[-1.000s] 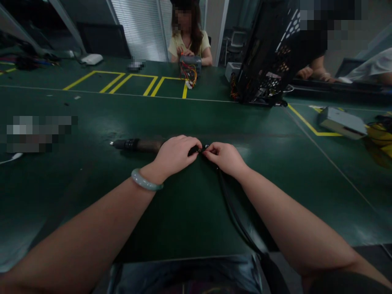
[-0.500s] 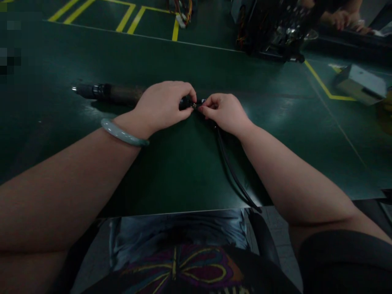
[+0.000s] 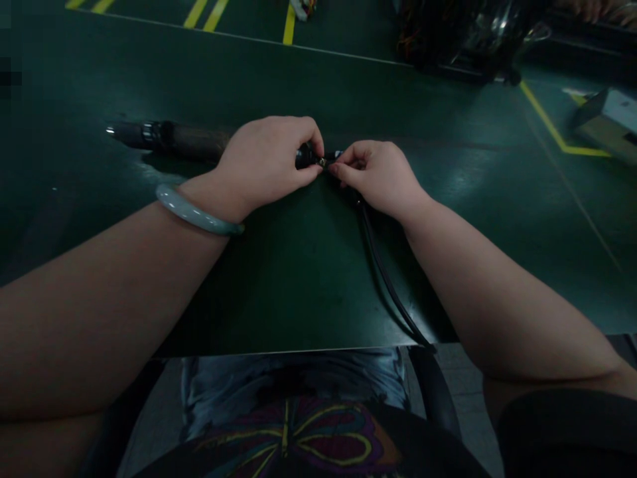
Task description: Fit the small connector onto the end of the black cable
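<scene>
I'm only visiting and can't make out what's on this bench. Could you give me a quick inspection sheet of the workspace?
Surface: dark green table with yellow and white floor-style lines.
Job's things: long dark cylindrical tool lying flat; small connector pinched between both hands.
Clutter: grey box far right; black metal frame at the far edge.
Hands: left hand grips the tool's end; right hand pinches the connector.
Cables: black cable runs off the near edge.
Surroundings: nothing seen.
</scene>
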A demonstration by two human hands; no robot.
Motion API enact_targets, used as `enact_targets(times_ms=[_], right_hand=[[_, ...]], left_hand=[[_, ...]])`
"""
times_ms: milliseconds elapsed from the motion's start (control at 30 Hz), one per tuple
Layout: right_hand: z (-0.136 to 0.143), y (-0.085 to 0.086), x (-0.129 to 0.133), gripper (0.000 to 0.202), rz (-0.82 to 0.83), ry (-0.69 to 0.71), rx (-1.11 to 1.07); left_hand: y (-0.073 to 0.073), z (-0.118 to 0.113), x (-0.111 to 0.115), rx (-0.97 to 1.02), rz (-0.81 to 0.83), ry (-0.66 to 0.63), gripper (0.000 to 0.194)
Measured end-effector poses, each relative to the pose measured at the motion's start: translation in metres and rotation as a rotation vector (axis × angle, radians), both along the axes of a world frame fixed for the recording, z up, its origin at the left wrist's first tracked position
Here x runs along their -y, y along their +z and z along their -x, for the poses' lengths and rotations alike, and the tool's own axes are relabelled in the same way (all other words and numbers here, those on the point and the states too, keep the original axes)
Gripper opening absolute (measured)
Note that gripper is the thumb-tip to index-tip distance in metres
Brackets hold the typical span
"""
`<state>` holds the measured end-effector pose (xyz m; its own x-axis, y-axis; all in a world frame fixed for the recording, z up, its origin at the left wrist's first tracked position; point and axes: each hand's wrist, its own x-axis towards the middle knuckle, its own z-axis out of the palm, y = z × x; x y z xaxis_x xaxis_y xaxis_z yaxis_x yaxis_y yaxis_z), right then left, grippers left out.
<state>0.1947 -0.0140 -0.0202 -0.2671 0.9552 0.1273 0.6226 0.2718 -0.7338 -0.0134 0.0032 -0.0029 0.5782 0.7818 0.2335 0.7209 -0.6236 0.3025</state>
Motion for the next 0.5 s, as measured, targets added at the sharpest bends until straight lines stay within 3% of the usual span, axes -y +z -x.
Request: enact_targets(times_ms=[267,500], right_hand=[[0.0015,0.0028,0.0011,0.02,0.04,-0.013,-0.003],[0.0019,0.0023,0.0014,0.02,0.047,-0.016,-0.006]], left_hand=[[0.003,-0.0026,0.0005,-0.093,-0.083,0.01,0.027],[-0.0029,0.0,-0.0036,0.015,0.022,0.004,0.028]])
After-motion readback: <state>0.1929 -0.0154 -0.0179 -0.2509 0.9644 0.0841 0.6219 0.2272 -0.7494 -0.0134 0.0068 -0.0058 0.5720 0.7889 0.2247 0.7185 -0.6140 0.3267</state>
